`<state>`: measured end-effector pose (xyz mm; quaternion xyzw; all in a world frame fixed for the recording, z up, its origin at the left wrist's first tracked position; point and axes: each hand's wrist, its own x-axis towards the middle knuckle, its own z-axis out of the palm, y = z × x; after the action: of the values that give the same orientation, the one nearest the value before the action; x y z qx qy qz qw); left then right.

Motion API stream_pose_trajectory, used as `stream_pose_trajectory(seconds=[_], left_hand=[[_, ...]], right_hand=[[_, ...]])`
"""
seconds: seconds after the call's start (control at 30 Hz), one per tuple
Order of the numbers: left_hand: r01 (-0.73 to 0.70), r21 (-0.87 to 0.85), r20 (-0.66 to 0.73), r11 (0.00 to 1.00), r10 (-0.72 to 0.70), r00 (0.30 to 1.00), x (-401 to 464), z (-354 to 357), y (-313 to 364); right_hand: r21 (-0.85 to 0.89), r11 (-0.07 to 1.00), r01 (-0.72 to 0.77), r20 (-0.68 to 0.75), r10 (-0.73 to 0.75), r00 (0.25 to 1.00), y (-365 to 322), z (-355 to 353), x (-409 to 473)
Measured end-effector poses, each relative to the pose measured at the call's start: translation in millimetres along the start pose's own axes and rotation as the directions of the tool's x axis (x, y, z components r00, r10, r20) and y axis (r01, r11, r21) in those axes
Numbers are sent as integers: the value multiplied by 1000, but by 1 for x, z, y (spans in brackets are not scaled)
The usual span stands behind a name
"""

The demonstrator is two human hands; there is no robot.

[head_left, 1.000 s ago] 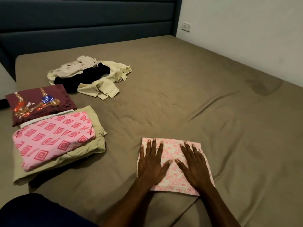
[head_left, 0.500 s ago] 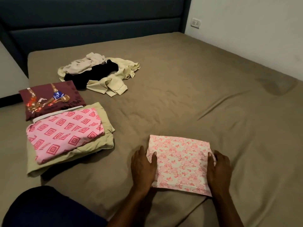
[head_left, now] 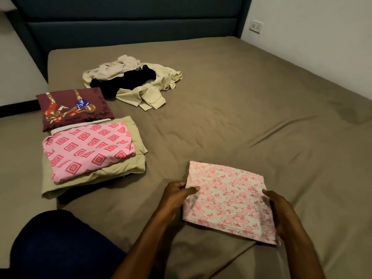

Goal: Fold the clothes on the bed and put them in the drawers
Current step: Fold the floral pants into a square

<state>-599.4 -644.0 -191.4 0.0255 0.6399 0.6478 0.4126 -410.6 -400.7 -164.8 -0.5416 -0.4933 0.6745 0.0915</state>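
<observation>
Head view shows me the folded floral cloth (head_left: 229,200) near the bed's (head_left: 241,117) front edge, and I see both hands on it. My left hand (head_left: 177,196) pinches the cloth's left edge, thumb on top and fingers curled beneath. My right hand (head_left: 279,210) grips the right edge the same way, thumb over the fabric.

A second ago both palms lay flat on top of the cloth, fingers spread. Half a second ago they had slid out to its two sides. Now the fingers have closed around the edges, and the left side looks slightly raised off the sheet; I cannot tell whether the right side has lifted.

Toward the bed's left edge, the pink diamond-print garment (head_left: 88,152) sits folded on top of an olive folded piece (head_left: 138,135), and the maroon printed shirt (head_left: 72,105) lies folded just behind them, touching. Further back, toward the headboard (head_left: 130,27), the unfolded heap (head_left: 132,81) of cream and black clothes is unchanged. A dark blue knee (head_left: 60,248) shows at the front left corner.
</observation>
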Motion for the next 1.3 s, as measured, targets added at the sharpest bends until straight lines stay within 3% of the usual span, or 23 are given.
stream_pose_trajectory(seconds=[0.1, 0.2, 0.3, 0.37, 0.63, 0.8, 0.97, 1.1, 1.2, 1.3], left_hand=[[-145, 311, -32, 939, 163, 986, -6, 13, -4], [-120, 131, -29, 984, 125, 992, -12, 23, 3], [72, -95, 88, 993, -64, 994, -13, 19, 17], [170, -136, 170, 976, -146, 975, -11, 15, 25], [79, -149, 134, 986, -59, 989, -4, 0, 36], [-26, -208, 57, 978, 38, 998, -21, -45, 69], [-166, -256, -98, 952, 145, 985, -48, -131, 105], [-251, -269, -309, 930, 164, 937, -69, -196, 131], [-284, -312, -372, 907, 158, 915, -73, -237, 150], [-324, -318, -422, 891, 173, 890, -72, -275, 164]], right_hand=[[130, 988, -89, 144, 70, 987, -4, 0, -6], [266, 953, -144, 255, 75, 964, -7, -2, -10], [350, 916, -194, 291, 91, 952, -7, -5, -6], [349, 910, -222, 311, 110, 944, -8, -4, -8], [379, 894, -237, 421, 61, 905, -29, 31, -23], [369, 900, -234, 520, 8, 854, -61, 83, -31], [258, 939, -228, 712, -25, 702, -95, 178, -38], [92, 973, -213, 812, 51, 582, -116, 284, -47], [25, 975, -221, 850, 96, 518, -133, 346, -44], [-25, 979, -202, 846, 128, 517, -142, 397, -39]])
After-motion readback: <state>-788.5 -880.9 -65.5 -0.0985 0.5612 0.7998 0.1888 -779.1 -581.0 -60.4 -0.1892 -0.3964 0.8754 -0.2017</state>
